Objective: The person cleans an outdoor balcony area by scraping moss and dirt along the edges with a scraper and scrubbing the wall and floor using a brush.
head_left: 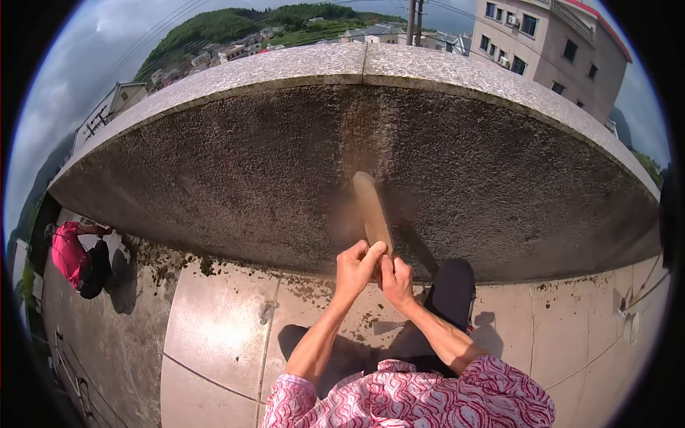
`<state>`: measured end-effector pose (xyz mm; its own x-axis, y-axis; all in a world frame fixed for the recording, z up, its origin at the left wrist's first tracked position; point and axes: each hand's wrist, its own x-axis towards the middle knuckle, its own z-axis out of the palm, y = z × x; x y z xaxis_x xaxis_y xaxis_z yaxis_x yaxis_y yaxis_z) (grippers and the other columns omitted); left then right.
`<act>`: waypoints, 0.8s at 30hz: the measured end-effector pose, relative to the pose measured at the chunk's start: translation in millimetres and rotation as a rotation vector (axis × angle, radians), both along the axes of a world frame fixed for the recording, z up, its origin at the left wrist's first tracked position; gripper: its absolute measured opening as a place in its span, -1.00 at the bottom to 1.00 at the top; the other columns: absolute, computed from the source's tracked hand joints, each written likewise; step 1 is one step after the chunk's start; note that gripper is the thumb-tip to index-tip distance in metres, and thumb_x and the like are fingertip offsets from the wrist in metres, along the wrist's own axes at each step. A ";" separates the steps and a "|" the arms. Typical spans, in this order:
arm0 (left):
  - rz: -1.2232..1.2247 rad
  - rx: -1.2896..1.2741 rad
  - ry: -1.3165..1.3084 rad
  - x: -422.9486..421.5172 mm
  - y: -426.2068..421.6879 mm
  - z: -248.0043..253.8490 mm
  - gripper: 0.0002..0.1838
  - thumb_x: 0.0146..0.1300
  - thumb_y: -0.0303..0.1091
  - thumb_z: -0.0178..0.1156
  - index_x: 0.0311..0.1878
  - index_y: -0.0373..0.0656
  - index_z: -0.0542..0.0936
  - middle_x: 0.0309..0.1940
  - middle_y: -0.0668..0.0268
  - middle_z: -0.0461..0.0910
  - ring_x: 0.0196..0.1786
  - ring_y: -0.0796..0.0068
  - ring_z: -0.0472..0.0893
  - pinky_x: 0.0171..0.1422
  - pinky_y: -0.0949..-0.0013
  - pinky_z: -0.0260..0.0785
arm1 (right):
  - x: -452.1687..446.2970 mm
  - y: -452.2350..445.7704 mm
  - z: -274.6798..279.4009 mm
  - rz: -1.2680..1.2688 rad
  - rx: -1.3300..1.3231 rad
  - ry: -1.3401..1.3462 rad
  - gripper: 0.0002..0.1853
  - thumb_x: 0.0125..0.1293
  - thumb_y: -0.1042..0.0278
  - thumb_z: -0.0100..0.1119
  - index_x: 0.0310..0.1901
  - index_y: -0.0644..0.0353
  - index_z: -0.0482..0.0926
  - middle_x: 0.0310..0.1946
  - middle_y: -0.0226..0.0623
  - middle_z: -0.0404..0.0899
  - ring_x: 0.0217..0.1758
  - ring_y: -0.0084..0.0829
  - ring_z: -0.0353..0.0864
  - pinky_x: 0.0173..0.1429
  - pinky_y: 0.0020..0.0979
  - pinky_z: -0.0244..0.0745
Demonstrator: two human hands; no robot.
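My left hand [354, 271] and my right hand [397, 279] are side by side, both closed around the lower end of a long, flat, tan wooden-looking tool [371, 207]. Its rounded upper end lies against the dark, rough wall [242, 157], or very close to it. A brownish haze blurs the wall on both sides of the tool. Above it, a paler brown streak runs down from the joint in the coping. The tool's working face is turned away, so its exact kind cannot be told.
A pale stone coping [285, 66] tops the curved wall. Dirt crumbs lie on the floor tiles [214, 335] along its foot. A small grey flat piece [387, 327] lies between my legs. Another person [75, 257] in a pink top crouches by the wall at left.
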<state>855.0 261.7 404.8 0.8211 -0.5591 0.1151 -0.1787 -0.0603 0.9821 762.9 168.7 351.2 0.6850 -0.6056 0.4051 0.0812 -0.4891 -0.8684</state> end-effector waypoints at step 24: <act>0.014 -0.291 0.265 21.0 -11.6 40.7 -0.63 0.30 -0.21 0.39 -0.53 -0.20 0.52 -0.62 0.38 0.57 -0.55 0.73 0.45 -0.50 0.51 0.26 | 46.7 -12.2 45.9 -0.065 -0.208 -0.095 -0.53 0.53 -0.03 -0.02 -0.10 0.35 0.54 -0.60 0.07 0.55 -0.51 0.05 0.66 -0.46 -0.11 0.47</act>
<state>876.1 250.1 445.5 0.8509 -0.5229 0.0503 0.0822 0.2271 0.9704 809.7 156.5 397.0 0.5998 -0.5440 0.5867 0.1206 -0.6634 -0.7385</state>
